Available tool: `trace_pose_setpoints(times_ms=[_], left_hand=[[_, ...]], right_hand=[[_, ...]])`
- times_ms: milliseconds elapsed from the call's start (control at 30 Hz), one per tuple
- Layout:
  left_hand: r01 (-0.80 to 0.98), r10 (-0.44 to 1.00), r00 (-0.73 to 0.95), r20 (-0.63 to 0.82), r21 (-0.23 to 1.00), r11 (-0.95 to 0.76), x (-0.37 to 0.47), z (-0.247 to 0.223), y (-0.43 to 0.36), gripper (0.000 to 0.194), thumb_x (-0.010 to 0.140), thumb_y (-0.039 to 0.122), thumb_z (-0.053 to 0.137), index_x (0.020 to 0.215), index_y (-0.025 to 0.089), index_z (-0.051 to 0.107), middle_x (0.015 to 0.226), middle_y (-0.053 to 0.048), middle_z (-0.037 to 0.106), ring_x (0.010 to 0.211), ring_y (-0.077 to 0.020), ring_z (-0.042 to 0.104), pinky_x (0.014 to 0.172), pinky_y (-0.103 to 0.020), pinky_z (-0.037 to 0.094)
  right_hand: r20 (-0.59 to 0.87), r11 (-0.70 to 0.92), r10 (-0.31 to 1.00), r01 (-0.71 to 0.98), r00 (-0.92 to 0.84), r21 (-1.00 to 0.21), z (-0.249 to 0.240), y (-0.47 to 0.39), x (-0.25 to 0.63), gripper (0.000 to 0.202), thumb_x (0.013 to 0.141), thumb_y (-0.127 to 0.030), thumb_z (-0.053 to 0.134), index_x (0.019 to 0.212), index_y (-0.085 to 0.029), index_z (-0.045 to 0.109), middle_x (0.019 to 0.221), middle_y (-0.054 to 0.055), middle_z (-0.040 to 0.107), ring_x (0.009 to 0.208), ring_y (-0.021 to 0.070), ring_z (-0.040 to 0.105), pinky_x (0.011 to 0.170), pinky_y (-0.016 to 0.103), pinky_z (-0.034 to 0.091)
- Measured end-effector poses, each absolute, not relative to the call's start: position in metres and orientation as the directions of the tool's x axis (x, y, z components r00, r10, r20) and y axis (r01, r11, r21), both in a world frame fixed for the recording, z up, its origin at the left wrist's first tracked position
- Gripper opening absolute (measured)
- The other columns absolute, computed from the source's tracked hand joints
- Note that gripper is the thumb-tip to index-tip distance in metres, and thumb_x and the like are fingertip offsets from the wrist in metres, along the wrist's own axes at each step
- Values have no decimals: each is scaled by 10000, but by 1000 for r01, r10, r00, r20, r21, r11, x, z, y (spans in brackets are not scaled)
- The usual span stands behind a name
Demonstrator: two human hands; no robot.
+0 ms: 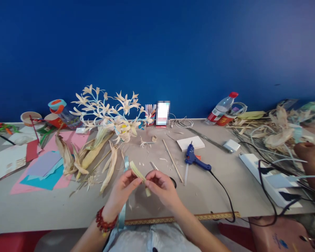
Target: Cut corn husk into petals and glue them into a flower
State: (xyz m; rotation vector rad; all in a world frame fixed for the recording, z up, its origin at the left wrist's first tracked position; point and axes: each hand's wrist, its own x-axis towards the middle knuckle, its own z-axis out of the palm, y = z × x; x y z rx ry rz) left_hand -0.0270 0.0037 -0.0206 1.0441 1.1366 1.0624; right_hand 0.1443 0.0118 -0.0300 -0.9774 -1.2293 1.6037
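Between my two hands is a pale green strip of corn husk (137, 170), its lower end sticking out below the fingertips. My left hand (126, 187) pinches it from the left with thumb and forefinger. From the other side, my right hand (161, 187) pinches the same strip, the fingertips of both hands nearly meeting. Scissors (173, 182) lie partly hidden behind my right hand. A light blue ribbon (123, 213) runs down past my left wrist. Small husk scraps (141, 163) are scattered just beyond my fingers.
Husk flowers (115, 115) stand at the back, with corn husks (94, 157) and coloured paper (43, 169) to the left. A blue glue gun (194, 157), wooden stick (172, 161), power strip (265, 182) and bottle (222, 109) are rightward. Another person's hand (308, 152) is far right.
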Motion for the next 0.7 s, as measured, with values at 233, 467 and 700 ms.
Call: trace_pose_setpoints(times_ms=[233,467,700], left_hand=[[112,985,149,-83,991,67,-25,-14,1,183,882,338,610,888,164,664,805,-31,646,783,-172,582,724,-259,465],[192,968,235,-83,981,37,-25,-2,5,191,902,316,557,796,166,612,774,-22,636,748,-163,564,710,-253,449],[327,958,280,-69,945,-27,-24,2,9,128,868,215,539,767,171,604,738,-6,597,727,-157,543,681,-245,425]], right_hand=[[-103,-178,927,-180,-361,-967,-22,17,147,264,775,-412,757,802,-185,625,712,-11,594,658,136,551,623,244,420],[-143,-198,916,-115,-374,-973,-16,21,152,174,772,-301,707,723,-177,596,632,-37,545,575,109,489,568,225,373],[-128,-158,889,-33,-439,-987,-19,25,157,154,754,-264,675,687,-177,566,620,-43,520,555,98,452,536,209,357]])
